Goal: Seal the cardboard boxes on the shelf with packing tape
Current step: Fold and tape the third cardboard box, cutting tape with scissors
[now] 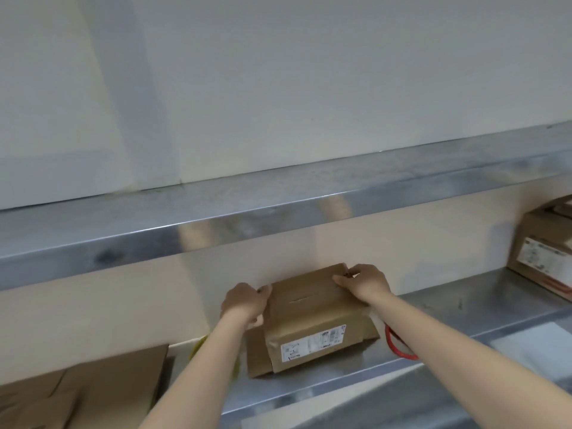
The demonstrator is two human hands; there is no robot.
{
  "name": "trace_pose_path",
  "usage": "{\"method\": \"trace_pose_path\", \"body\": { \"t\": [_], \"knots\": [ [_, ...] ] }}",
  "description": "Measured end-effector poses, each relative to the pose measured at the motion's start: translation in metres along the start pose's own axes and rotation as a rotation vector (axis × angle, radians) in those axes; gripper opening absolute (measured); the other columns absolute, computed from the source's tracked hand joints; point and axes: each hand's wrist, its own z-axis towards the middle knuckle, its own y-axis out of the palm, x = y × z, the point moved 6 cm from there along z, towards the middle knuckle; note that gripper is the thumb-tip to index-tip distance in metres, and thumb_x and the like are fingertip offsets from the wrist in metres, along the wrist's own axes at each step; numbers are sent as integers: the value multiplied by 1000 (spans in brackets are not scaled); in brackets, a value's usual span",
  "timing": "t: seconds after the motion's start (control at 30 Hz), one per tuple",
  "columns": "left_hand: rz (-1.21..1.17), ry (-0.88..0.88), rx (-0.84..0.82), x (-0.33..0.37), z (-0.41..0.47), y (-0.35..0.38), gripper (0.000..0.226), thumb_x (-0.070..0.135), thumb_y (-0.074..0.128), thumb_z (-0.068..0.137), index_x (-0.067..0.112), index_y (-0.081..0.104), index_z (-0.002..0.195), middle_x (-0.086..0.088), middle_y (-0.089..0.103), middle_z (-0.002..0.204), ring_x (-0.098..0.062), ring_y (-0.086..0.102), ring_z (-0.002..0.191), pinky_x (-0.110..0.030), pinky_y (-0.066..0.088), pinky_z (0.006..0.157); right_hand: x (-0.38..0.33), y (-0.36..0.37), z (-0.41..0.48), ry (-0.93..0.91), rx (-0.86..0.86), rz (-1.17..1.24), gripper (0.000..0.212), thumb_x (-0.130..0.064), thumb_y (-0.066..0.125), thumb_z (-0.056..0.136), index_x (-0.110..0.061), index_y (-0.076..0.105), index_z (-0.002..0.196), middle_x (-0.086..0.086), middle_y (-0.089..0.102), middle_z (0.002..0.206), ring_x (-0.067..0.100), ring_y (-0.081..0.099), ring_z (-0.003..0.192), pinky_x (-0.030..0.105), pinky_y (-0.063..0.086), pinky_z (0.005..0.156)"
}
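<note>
The left hand [244, 305] curls round the left edge of the box [309, 320], which sits on the metal shelf [340, 371]. The right hand [365, 283] pinches its far corner. Best press the flaps flat before taping.

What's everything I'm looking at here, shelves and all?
Upper shelf: one, shiny steel, across the middle of view.
Lower shelf: one, shiny steel, beneath it.
Wall: one, pale cream, behind both.
Middle box: one, brown cardboard, white label, centre of lower shelf.
Left box: one, brown cardboard, bottom left of view.
Right box: one, brown, white label, far right.
Red loop: one, red, right of middle box; identity unclear.
Yellow object: one, yellow, left of middle box, mostly hidden.
Left hand: one, bare, holds middle box's left edge.
Right hand: one, bare, holds its far right corner.
</note>
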Motion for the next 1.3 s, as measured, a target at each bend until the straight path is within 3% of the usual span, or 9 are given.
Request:
{"method": "trace_pose_path", "body": {
  "t": [0.1,0.2,0.4,0.53,0.8,0.9,1.03,1.17,1.3],
  "knots": [
    [-421,-28,34,9,-8,-24,61,59,45,92,2,62,83,-13,69,83,-25,69,72,-30,58,64,-12,-22,-7,41,56,186,60,-64,60,80,-12,57,110,3,61,112,25,58,102,36,48,88],
    [-392,52,87,24,-16,-44,49,53,59,87,5,62,78,-8,68,74,-22,69,64,-28,56,57,-21,-44,-17,83,109,279,78,-77,53,74,-7,56,110,6,61,108,28,60,101,42,52,88],
    [-352,124,-131,41,-30,-27,28,29,80,77,7,63,81,-9,68,77,-20,67,68,-32,60,69,-3,-65,-42,101,43,488,28,-23,71,81,-6,56,97,10,64,100,22,62,86,34,54,74],
    [-476,157,-249,45,-40,0,25,12,79,78,10,54,83,-5,61,83,-18,61,71,-22,57,54,32,-71,-61,206,-72,606,34,-6,71,77,-1,61,109,14,66,112,23,62,97,33,54,77],
    [-494,333,-488,60,-55,47,34,8,76,80,12,60,110,-18,71,100,-27,70,89,-35,57,83,116,-87,-100,261,-280,701,84,-24,91,54,-23,45,124,15,56,124,31,56,110,48,48,85],
    [-432,401,-409,78,-53,69,23,22,66,91,21,61,113,-8,69,106,-25,66,98,-40,53,91,146,-97,-97,272,-205,805,97,-11,88,62,-23,29,138,17,54,121,33,62,99,54,54,85],
    [-215,400,-80,92,-41,81,16,34,53,96,24,58,108,-3,66,110,-23,62,104,-32,46,89,196,-138,-82,228,-107,777,129,-10,91,57,-33,6,151,4,58,119,25,62,104,40,57,73],
    [-76,387,-121,103,-49,110,15,27,56,91,15,63,87,-10,70,96,-25,67,91,-31,48,82,248,-189,-61,178,56,534,144,-39,98,24,-24,22,145,1,44,131,21,51,117,45,50,98],
    [-106,399,-174,122,-61,150,10,25,61,87,20,66,81,-5,71,86,-21,68,79,-28,51,73,292,-229,-43,179,323,354,133,-25,98,40,-12,14,143,8,27,136,25,31,130,43,33,111]
  ]
}}
